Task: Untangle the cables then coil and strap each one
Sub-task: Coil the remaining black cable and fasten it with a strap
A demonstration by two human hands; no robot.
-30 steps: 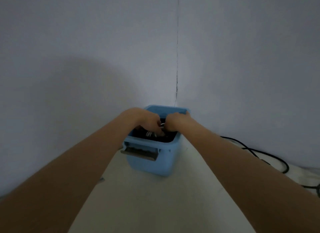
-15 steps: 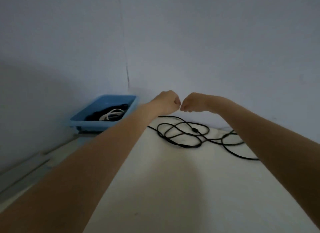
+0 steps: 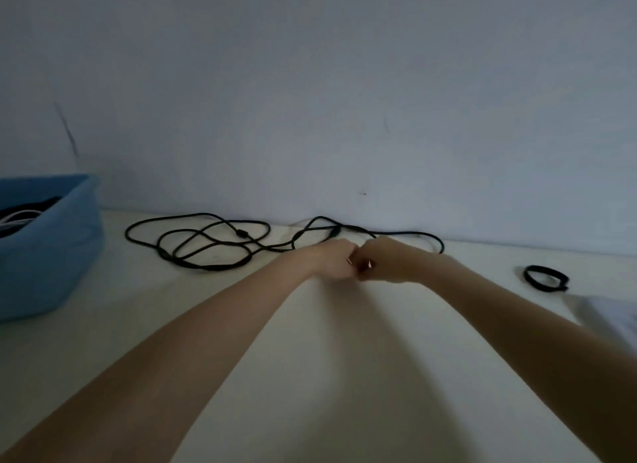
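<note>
Black cable (image 3: 213, 242) lies in loose tangled loops on the pale tabletop (image 3: 310, 376) along the wall, running from ten o'clock toward one o'clock behind our fists. Our left hand (image 3: 332, 261) and right hand (image 3: 386, 261) meet knuckle to knuckle at the centre, fingers curled tight; whether they pinch anything we cannot tell. At nine o'clock sits a blue bin (image 3: 51, 255) with coiled cables inside. At three o'clock a small black strap loop (image 3: 545, 278) lies apart.

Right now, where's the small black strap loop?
Head view, far right: the small black strap loop lies on the white table, right of the right hand.
</note>
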